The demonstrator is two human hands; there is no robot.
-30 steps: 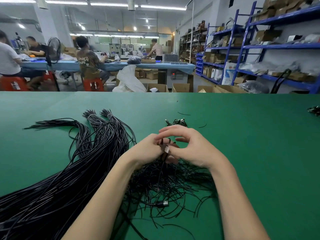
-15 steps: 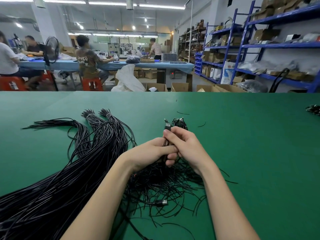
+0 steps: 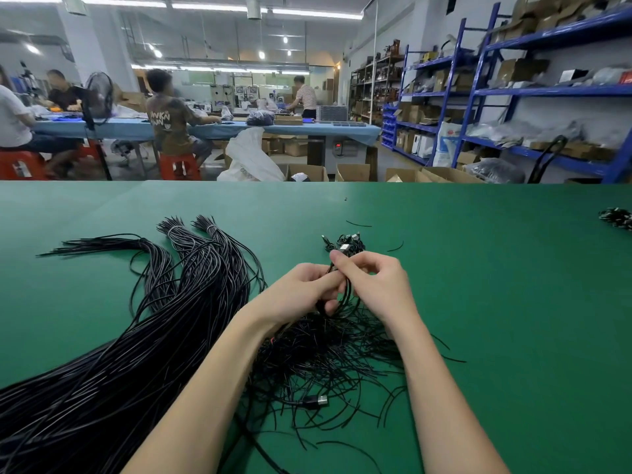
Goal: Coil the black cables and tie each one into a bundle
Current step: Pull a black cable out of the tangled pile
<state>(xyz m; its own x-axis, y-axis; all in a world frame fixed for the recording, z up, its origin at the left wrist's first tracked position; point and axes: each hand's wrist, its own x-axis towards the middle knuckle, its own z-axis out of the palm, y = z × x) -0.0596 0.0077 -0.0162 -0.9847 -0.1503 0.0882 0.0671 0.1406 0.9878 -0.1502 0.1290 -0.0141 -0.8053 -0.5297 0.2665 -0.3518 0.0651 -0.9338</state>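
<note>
The head camera looks down at a green table (image 3: 478, 285). Both hands meet in the middle of it. The left hand (image 3: 301, 292) curls its fingers around a looped black cable (image 3: 345, 295). The right hand (image 3: 372, 285) pinches the same cable near the top, by its silver plug (image 3: 344, 248). Under the hands lies a messy pile of thin black ties (image 3: 328, 357). A loose plug (image 3: 316, 401) lies in that pile. To the left, a big heap of long black cables (image 3: 136, 336) spreads over the table. Just behind the hands sits a small pile of coiled cables (image 3: 355, 239). Far back, people sit at a blue table (image 3: 219, 128).
</note>
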